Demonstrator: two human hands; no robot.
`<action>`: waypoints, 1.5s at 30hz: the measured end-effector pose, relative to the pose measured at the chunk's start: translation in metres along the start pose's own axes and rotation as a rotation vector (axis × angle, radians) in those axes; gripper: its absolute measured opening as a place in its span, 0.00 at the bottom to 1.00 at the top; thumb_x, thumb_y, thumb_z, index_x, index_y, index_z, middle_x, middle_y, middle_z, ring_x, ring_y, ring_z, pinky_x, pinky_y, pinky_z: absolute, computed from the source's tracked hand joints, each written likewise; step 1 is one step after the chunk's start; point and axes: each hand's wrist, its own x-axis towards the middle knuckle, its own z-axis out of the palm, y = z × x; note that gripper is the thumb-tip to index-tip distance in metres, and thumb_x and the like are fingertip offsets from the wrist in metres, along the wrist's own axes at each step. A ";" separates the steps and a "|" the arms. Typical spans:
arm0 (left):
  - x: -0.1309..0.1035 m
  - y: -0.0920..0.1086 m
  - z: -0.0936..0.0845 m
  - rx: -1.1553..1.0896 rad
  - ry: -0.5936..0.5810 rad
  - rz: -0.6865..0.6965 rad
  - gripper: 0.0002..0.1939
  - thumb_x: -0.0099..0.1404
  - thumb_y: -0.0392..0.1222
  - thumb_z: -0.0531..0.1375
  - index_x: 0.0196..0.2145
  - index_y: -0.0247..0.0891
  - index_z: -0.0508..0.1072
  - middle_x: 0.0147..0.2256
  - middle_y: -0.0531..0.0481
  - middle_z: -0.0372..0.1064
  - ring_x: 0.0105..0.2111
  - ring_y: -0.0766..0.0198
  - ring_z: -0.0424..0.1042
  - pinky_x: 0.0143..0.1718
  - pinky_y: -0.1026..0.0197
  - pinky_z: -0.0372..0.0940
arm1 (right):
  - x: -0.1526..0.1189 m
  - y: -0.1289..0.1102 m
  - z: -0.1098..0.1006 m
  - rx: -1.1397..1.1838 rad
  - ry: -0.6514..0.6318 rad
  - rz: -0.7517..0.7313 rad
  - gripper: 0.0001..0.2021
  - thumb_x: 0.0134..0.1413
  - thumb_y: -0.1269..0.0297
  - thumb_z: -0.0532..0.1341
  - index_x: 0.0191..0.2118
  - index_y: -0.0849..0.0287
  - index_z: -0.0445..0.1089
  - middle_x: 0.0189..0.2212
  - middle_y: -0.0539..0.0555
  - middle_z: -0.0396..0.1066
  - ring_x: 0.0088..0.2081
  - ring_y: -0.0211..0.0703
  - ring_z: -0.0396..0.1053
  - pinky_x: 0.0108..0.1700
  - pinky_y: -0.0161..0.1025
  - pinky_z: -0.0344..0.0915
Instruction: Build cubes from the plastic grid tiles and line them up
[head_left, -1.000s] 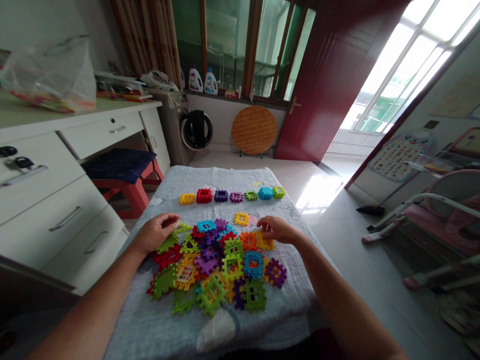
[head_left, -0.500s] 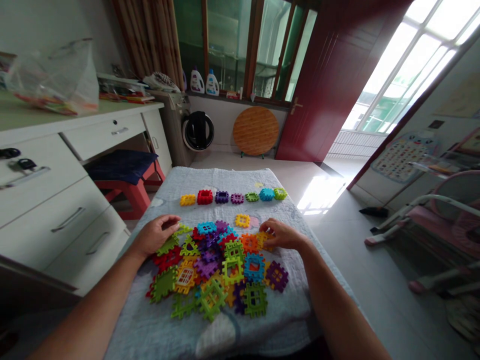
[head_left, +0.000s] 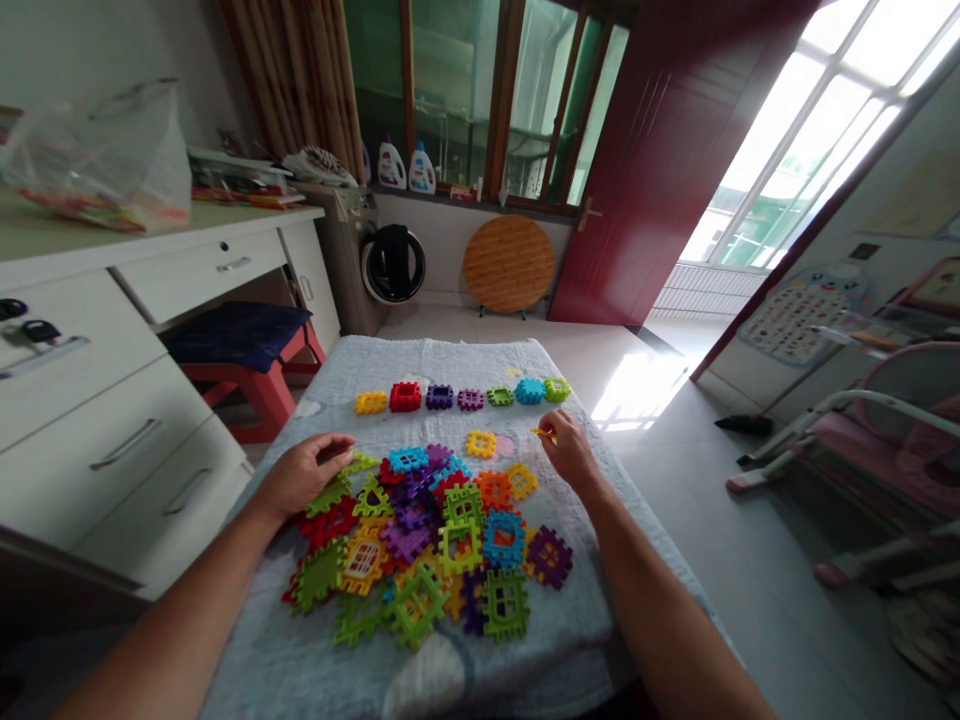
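Observation:
My right hand point(head_left: 571, 452) pinches a small yellow plastic interlocking piece point(head_left: 541, 433), seen nearly edge-on, above the cloth to the right of the pile. My left hand point(head_left: 309, 474) rests at the pile's left edge, thumb and fingers apart, against a green notched piece point(head_left: 330, 494); no piece shows in its grasp. Between the hands spreads a heap of coloured notched pieces, among them a purple one point(head_left: 549, 556), a blue one point(head_left: 503, 538) and an orange one point(head_left: 495, 490). A lone yellow window piece point(head_left: 481, 444) lies just beyond the heap.
Across the cloth-covered table point(head_left: 420, 362) runs a row of small stacks sorted by colour, from a yellow stack point(head_left: 370, 402) to a green stack point(head_left: 556, 389). A stool point(head_left: 244, 340) and white drawers point(head_left: 127, 440) stand left, a pink chair point(head_left: 862, 430) right.
My right hand has lifted off the heap's right side and moved outward and slightly away from me, a yellow piece now in its fingers. My left hand stays nearly still.

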 end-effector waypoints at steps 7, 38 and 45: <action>0.000 0.001 -0.001 0.020 0.000 0.004 0.24 0.51 0.59 0.59 0.38 0.38 0.74 0.38 0.46 0.76 0.38 0.56 0.75 0.45 0.58 0.68 | -0.004 0.003 -0.008 -0.027 -0.356 -0.111 0.04 0.45 0.70 0.59 0.30 0.58 0.71 0.32 0.52 0.68 0.37 0.42 0.65 0.47 0.41 0.58; -0.002 0.004 -0.001 -0.019 0.001 -0.034 0.27 0.49 0.63 0.60 0.38 0.38 0.74 0.39 0.45 0.76 0.39 0.55 0.75 0.48 0.55 0.67 | -0.008 -0.034 0.002 0.216 -0.031 -0.012 0.03 0.48 0.68 0.57 0.27 0.57 0.62 0.23 0.46 0.59 0.24 0.34 0.56 0.28 0.32 0.55; 0.000 -0.003 0.001 -0.030 -0.006 -0.027 0.28 0.49 0.63 0.60 0.39 0.38 0.74 0.39 0.45 0.76 0.39 0.54 0.75 0.48 0.55 0.67 | -0.007 -0.040 0.019 -0.012 0.014 -0.137 0.06 0.54 0.72 0.52 0.29 0.56 0.63 0.30 0.51 0.63 0.33 0.40 0.61 0.36 0.35 0.58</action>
